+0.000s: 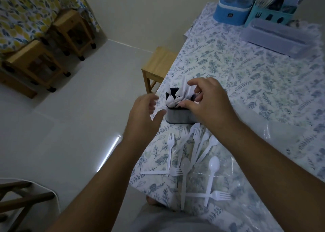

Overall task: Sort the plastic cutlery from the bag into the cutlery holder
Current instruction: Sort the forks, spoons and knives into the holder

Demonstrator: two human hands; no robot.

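A dark grey cutlery holder [177, 116] stands near the table's left edge with white plastic cutlery [175, 96] upright in it. My right hand [209, 101] hovers over its right side, fingers pinched on the white pieces sticking out of it. My left hand [144, 114], blurred, is just left of the holder, fingers apart and empty. Several loose white forks [171, 144] and spoons [213, 168] lie scattered on the table in front of the holder. A clear plastic bag [249, 179] lies flat under and right of them.
The table carries a floral cloth [246, 77]. At its far end stand a blue container [232, 6], a teal rack [270, 12] and a clear lidded box [276, 36]. A wooden stool [158, 64] is tucked at the left edge; more stools [35, 63] stand across the floor.
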